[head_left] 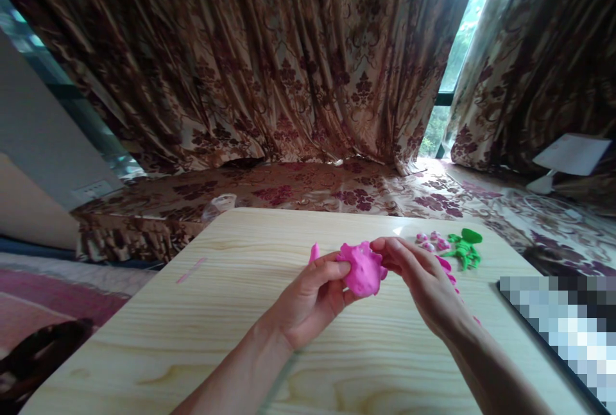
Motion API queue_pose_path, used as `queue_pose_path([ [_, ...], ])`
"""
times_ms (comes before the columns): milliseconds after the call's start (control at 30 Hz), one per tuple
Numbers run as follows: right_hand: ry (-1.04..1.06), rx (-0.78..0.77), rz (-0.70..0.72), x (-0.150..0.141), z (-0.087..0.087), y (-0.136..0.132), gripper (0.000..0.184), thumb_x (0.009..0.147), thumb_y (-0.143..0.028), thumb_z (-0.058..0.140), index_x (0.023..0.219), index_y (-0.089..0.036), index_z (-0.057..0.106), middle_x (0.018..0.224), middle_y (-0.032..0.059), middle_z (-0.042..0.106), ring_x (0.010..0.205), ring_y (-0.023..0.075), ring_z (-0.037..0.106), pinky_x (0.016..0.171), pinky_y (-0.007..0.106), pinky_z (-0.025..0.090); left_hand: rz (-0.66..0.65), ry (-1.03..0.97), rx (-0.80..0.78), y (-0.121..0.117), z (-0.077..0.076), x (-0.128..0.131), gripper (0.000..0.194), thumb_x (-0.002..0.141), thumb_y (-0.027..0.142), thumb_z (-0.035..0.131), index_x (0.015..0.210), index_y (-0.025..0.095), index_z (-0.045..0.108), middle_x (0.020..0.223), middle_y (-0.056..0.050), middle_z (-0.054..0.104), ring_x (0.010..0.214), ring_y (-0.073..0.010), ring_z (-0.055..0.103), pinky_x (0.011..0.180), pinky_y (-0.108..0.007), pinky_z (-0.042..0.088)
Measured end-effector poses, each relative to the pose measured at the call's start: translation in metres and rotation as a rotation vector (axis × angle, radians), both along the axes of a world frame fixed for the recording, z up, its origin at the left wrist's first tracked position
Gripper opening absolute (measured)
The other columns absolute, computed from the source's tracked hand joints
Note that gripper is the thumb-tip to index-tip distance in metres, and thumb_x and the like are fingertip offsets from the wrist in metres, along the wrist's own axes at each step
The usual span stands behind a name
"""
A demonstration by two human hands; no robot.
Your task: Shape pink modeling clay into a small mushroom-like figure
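A lump of bright pink modelling clay (363, 269) is held above the light wooden table (231, 325), between both hands. My left hand (312, 296) pinches its left side with thumb and fingers closed. My right hand (421, 280) grips its right side, fingers curled round it. A small pink clay piece (314, 252) stands on the table just behind my left thumb. More pink bits (450, 274) lie partly hidden behind my right hand.
Small pink clay pieces (432, 241) and a green clay figure (464, 249) lie at the table's far right. A pink strip (190, 270) lies at the left. A blurred-out flat object (563, 331) covers the right edge. Patterned curtains and a cushioned ledge lie behind.
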State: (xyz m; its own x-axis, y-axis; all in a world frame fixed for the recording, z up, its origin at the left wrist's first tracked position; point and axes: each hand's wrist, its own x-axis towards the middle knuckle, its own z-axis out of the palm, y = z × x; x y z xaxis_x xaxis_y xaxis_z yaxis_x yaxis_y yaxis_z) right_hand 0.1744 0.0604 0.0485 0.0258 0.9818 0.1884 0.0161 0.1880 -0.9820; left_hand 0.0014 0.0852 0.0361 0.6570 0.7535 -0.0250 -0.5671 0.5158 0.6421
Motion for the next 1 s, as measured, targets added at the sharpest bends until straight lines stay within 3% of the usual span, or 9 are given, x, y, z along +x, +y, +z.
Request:
queue_pose_path([
  [167,-0.042,0.002,0.079,0.0023,-0.0002,-0.0014,0.024,0.085,-0.04,0.059,0.079,-0.018,0.064,0.076,0.0004,0.061,0.073,0.013,0.053,0.067,0.023,0.042,0.031,-0.009,-0.034,0.0001,-0.0005,-0.0007,0.022,0.083,0.011,0.056,0.102,0.012,0.067,0.107,-0.009,0.069,0.103,-0.0208,0.061,0.1,-0.04,0.04],
  [400,0.093,-0.008,0.072,0.0015,-0.0044,0.0013,0.03,0.089,-0.042,0.051,0.083,-0.018,0.066,0.074,0.0016,0.06,0.074,0.0144,0.053,0.07,0.026,0.042,-0.036,-0.127,-0.011,0.002,-0.0005,0.001,0.027,0.088,0.011,0.047,0.108,0.01,0.065,0.115,-0.013,0.066,0.11,-0.0229,0.059,0.098,-0.04,0.042],
  [600,0.048,-0.068,0.096,0.0029,-0.0037,0.0008,0.026,0.084,-0.04,0.061,0.073,-0.017,0.065,0.069,-0.0003,0.06,0.067,0.0116,0.051,0.063,0.022,0.039,-0.029,-0.158,-0.048,0.0027,0.0017,-0.0006,0.025,0.091,0.014,0.044,0.097,0.016,0.069,0.114,-0.008,0.068,0.102,-0.0191,0.062,0.09,-0.037,0.047],
  [767,0.214,-0.067,0.144,-0.001,-0.0033,0.0003,0.03,0.087,-0.044,0.055,0.087,-0.018,0.069,0.076,0.0025,0.065,0.07,0.0141,0.056,0.069,0.027,0.044,-0.039,-0.133,-0.073,0.0027,0.0005,-0.0003,0.022,0.09,0.016,0.049,0.105,0.013,0.066,0.116,-0.012,0.066,0.104,-0.0201,0.061,0.09,-0.035,0.047],
  [900,0.206,-0.121,0.224,-0.0037,-0.0023,-0.0001,0.027,0.086,-0.038,0.059,0.103,-0.019,0.067,0.091,0.0045,0.068,0.081,0.0156,0.059,0.078,0.03,0.045,0.048,-0.171,-0.141,0.0066,-0.0021,0.0008,0.017,0.09,0.014,0.051,0.095,0.012,0.067,0.102,-0.007,0.071,0.089,-0.0137,0.066,0.086,-0.029,0.051],
  [1000,0.187,-0.16,0.166,-0.0047,-0.0036,0.0012,0.033,0.085,-0.038,0.061,0.112,-0.02,0.062,0.093,0.0046,0.067,0.083,0.0161,0.059,0.078,0.031,0.046,0.104,-0.144,-0.196,0.008,-0.0021,0.0015,0.018,0.089,0.012,0.054,0.103,0.013,0.065,0.099,-0.006,0.071,0.084,-0.0107,0.066,0.079,-0.024,0.053],
])
